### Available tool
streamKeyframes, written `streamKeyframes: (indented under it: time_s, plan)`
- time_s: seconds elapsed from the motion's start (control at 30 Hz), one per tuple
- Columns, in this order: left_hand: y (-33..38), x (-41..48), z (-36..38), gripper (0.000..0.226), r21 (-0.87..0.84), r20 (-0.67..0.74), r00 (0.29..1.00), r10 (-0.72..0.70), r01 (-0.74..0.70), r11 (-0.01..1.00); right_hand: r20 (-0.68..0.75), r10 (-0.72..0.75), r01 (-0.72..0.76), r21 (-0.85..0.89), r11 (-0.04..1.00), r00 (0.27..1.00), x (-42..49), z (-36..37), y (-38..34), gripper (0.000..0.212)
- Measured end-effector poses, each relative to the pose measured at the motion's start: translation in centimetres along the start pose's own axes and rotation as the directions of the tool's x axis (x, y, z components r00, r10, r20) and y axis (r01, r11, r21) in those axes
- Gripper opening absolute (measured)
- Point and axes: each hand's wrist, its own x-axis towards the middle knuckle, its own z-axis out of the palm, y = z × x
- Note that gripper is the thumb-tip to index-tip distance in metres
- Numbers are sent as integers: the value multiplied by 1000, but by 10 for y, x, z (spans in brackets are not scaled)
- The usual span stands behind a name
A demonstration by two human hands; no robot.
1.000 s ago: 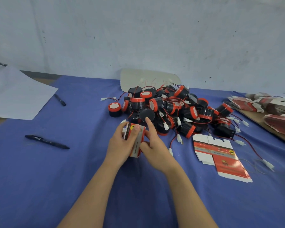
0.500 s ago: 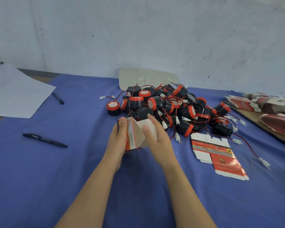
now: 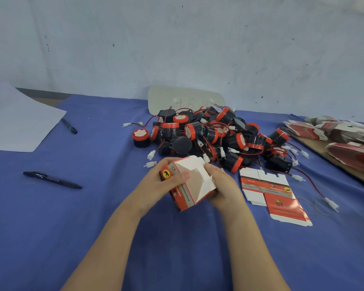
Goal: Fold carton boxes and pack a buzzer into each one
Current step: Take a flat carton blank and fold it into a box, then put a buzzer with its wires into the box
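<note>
half-folded carton box (image 3: pixel 189 183) between both hands: left hand (image 3: pixel 156 187) grips its left side, right hand (image 3: pixel 223 187) grips its right.

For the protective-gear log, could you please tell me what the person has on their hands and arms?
Nothing is worn: the left hand and right hand are bare, without gloves or rings. The left forearm and right forearm are uncovered down to the picture's bottom edge, with no sleeve, watch or wristband in view.
</note>
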Motion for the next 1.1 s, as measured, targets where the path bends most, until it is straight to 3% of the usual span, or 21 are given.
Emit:
streamKeyframes:
  time_s: [0.07, 0.13, 0.27, 0.33, 0.43, 0.47, 0.6, 0.7, 0.8, 0.9, 1.0, 1.1]
  plan:
    - [0, -1, -8, 45, 152, 21, 1000, -6, 3, 988, -58, -226, 185, -398, 899, 973, 2, -6, -3, 17]
    - [-6, 0, -13, 30, 306, 25, 1000, -6, -2, 952, -59, -431, 322, -575, 752, 900, 3, -10, -6, 25]
    - [-11, 1, -8, 26, 352, 52, 998, -17, -2, 936, 60, -414, 356, -628, 692, 908, 4, -1, -1, 39]
    - [-9, 4, -3, 19, 290, -70, 997, -28, 47, 956, 32, -442, 344, -680, 648, 897, 7, 2, 5, 35]
    - [-10, 8, 3, 39, 241, -327, 945, 4, 79, 967, -104, -591, 378, -678, 631, 800, 6, 3, 4, 10]
    - [-11, 8, 4, 43, 244, -426, 904, 37, 75, 967, -137, -623, 374, -694, 615, 770, 6, 3, 2, 14]
    - [-15, 9, 1, 42, 301, -692, 708, 141, 105, 948, -33, -612, 366, -776, 514, 790, 8, 17, 0, 28]
    - [-18, 11, 1, 33, 351, -740, 651, 167, 162, 922, 194, -572, 464, -803, 374, 797, 16, 39, 0, 37]
    - [-21, 11, -3, 35, 322, -773, 618, 145, 186, 928, 350, -423, 456, -871, 181, 836, 35, 59, -1, 55]
    - [-23, 13, -8, 41, 256, -811, 577, 96, 203, 945, 332, -308, 358, -933, 31, 892, 51, 69, 6, 66]
    - [-23, 14, -7, 38, 238, -826, 557, 89, 201, 950, 241, -383, 223, -971, -90, 892, 54, 76, 21, 72]
    - [-23, 13, -5, 39, 255, -825, 554, 114, 185, 949, 147, -502, 126, -989, -77, 852, 55, 83, 25, 67]
